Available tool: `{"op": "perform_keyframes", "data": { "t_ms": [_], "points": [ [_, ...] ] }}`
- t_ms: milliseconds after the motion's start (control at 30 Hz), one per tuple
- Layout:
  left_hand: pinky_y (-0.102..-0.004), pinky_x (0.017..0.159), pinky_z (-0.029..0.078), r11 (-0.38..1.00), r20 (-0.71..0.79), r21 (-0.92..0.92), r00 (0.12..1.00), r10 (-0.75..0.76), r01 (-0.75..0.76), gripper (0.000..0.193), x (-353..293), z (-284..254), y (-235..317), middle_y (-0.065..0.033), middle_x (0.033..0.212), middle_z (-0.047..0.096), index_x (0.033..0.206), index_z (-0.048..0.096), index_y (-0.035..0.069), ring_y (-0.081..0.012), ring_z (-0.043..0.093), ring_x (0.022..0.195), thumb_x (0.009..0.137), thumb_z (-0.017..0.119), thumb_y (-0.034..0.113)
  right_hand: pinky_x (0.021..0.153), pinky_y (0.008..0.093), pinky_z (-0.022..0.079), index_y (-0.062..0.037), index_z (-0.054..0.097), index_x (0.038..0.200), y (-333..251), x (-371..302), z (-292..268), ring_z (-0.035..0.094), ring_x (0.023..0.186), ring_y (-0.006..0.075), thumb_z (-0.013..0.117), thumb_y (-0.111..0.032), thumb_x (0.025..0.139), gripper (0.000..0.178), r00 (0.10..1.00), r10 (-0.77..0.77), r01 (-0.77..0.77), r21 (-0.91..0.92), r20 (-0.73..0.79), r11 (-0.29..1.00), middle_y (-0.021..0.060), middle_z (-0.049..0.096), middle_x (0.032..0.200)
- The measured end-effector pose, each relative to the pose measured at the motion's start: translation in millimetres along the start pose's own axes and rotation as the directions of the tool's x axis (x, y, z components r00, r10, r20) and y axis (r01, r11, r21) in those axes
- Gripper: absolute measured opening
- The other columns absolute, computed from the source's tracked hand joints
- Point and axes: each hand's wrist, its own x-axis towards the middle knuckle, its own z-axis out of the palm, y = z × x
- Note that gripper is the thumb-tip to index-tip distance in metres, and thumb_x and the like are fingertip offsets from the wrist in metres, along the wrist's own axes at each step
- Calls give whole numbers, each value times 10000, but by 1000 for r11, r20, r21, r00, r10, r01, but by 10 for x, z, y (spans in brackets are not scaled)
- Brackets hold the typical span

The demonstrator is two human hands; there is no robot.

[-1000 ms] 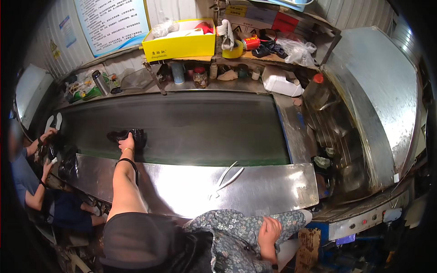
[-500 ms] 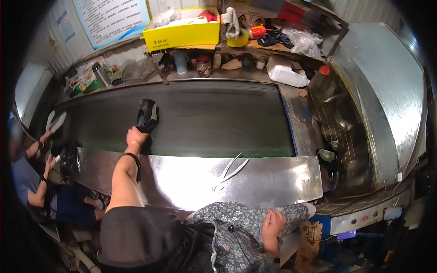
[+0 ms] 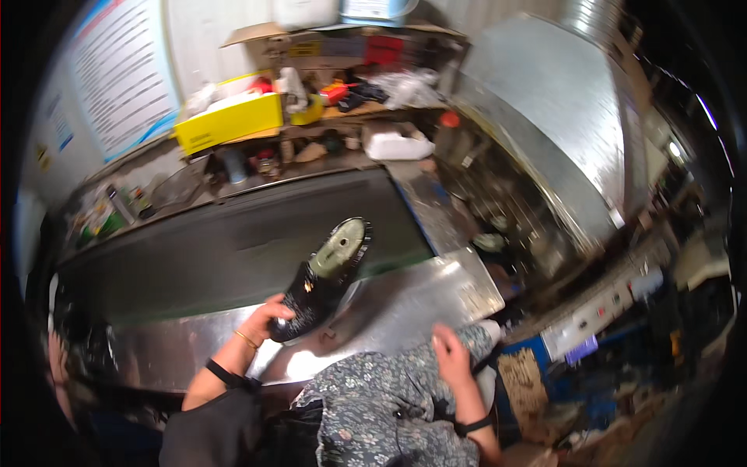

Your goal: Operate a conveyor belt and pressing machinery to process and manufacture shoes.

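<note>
Shoe (image 3: 319, 288), black with its pale green face turned upward, tilts over the metal front of the bench (image 3: 412, 311), grasped at its near end by the left hand (image 3: 268, 315), likely keeping that face uncovered. The right hand (image 3: 451, 356), seemingly empty, hovers by floral fabric (image 3: 362, 412), finger curl too blurred to tell. Behind, the dark belt (image 3: 241, 233) offers more room leftward.

Half past 7: glossy black shoe upper on pale-green form (image 3: 305, 302) is hiding some fingers of the bare left hand (image 3: 269, 314).
5 o'clock: bare right hand (image 3: 451, 356) is showing blurred.
10 o'clock: white, blue-edged poster (image 3: 124, 82), print showing illegibly.
12 o'clock: light-blue bucket (image 3: 377, 11), upper edge cropping it.
</note>
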Motion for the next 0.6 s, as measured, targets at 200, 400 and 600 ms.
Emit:
{"op": "perform_keyframes", "data": {
  "t_ms": [200,400,600],
  "points": [
    [-409,1099,411,794,722,-185,629,-290,579,595,574,1694,-878,-192,1409,522,1438,409,-22,-285,545,1263,1021,434,402,1021,395,462,68,449,1390,-1293,-91,-968,584,1214,308,697,-185,917,591,668,-523,631,30,-530,775,234,555,1364],
    [-348,1032,433,961,675,265,725,-133,-71,547,851,3049,-953,-115,1246,619,1286,563,7,-205,590,1132,1049,388,468,855,391,559,45,600,1248,-1178,-1022,-993,696,964,351,766,-81,758,532,750,-485,255,-480,-449,839,237,674,1141],
    [-269,776,524,917,514,330,772,-374,224,312,943,3302,-1468,-76,912,697,999,663,-6,-141,658,818,1041,481,244,920,414,524,21,528,1336,-1047,-1287,-1063,601,1163,370,766,-183,781,637,978,-73,-25,-462,-195,887,260,583,1290]
  ]
}}
